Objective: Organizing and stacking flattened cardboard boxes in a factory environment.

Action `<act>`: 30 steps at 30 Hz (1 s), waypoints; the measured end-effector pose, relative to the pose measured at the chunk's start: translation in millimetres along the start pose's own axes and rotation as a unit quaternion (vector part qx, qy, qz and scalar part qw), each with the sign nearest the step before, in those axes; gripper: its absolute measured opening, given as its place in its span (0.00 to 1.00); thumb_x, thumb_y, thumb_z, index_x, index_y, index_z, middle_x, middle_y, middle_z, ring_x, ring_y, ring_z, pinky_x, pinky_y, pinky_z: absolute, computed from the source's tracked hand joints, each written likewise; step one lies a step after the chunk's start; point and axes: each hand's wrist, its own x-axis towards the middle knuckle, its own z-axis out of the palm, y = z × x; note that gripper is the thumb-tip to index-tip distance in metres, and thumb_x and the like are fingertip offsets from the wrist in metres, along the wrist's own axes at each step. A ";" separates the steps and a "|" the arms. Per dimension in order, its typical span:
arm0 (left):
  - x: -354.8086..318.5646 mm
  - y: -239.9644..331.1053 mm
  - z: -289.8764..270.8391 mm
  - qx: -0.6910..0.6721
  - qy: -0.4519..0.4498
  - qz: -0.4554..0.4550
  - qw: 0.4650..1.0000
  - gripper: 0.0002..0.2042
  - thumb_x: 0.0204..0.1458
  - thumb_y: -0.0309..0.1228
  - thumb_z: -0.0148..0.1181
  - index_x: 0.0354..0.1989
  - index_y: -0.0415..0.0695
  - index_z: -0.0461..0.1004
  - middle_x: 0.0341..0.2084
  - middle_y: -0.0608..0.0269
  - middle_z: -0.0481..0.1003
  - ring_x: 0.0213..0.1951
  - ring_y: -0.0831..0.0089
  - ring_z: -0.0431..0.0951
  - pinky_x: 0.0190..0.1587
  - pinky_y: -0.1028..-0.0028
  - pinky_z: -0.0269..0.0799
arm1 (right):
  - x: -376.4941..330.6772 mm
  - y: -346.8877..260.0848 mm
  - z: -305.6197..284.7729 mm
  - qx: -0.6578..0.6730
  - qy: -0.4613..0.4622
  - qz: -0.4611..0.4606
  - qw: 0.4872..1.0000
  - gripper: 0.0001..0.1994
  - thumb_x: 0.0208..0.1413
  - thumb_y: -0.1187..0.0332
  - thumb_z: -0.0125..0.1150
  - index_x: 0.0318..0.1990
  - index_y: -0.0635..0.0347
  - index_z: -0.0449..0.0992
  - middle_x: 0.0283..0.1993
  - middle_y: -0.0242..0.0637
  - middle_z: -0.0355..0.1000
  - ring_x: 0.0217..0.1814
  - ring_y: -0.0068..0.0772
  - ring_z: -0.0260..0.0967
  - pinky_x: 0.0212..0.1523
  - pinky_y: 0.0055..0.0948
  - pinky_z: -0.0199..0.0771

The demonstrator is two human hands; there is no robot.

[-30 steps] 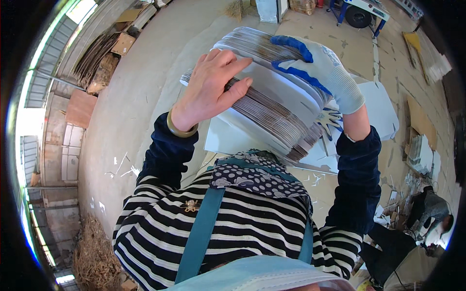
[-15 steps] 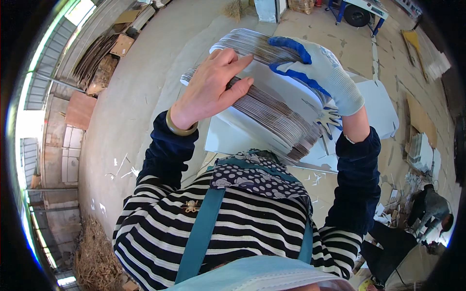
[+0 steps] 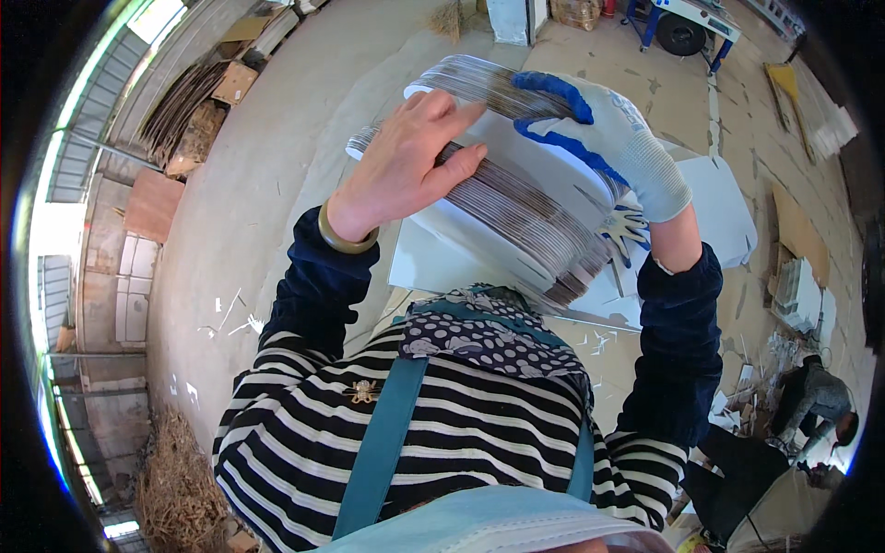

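A thick bundle of die-cut cardboard sheets, with brown layered edges and white faces, lies in front of me. My left hand, bare with a bangle at the wrist, rests on its left side, thumb and index finger apart. My right hand wears a white knit glove with blue-coated fingers. Its thumb and fingers are spread in a wide curve over the bundle's far right part, and the fingertips touch the layered edges. Beside the bundle, near my right wrist, lies a loose white-and-blue glove.
White board extends under and right of the bundle. White scraps litter the floor. A person bends over at lower right, near a stack of white pieces. A blue-framed wheeled machine stands far right; flattened cardboard leans far left.
My left hand has shifted very slightly to the right on the bundle. The right hand is almost in the same place, and the bundle has barely moved.
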 end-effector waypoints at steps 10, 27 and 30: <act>-1.9 -3.2 2.1 0.019 0.019 0.042 0.999 0.21 0.57 0.32 0.61 0.57 0.34 0.74 0.40 0.53 0.71 0.44 0.56 0.72 0.49 0.65 0.69 | -0.5 1.5 -2.5 0.027 0.010 -0.008 1.000 0.25 0.56 0.58 0.67 0.62 0.50 0.77 0.52 0.38 0.80 0.48 0.29 0.77 0.54 0.29 0.74; -1.4 -4.8 5.3 -0.022 0.013 0.029 0.999 0.17 0.55 0.30 0.62 0.51 0.34 0.77 0.42 0.53 0.71 0.46 0.57 0.70 0.49 0.64 0.68 | -1.0 2.3 -1.9 0.045 -0.008 0.014 0.999 0.25 0.56 0.55 0.67 0.61 0.50 0.77 0.51 0.37 0.80 0.47 0.28 0.77 0.53 0.29 0.74; -1.3 -3.5 3.6 -0.018 0.035 0.045 0.998 0.17 0.54 0.28 0.63 0.50 0.33 0.77 0.42 0.52 0.71 0.47 0.57 0.70 0.48 0.64 0.68 | 0.3 4.5 -0.8 0.033 0.013 -0.037 0.999 0.25 0.57 0.55 0.66 0.62 0.50 0.77 0.50 0.37 0.81 0.46 0.29 0.77 0.53 0.29 0.74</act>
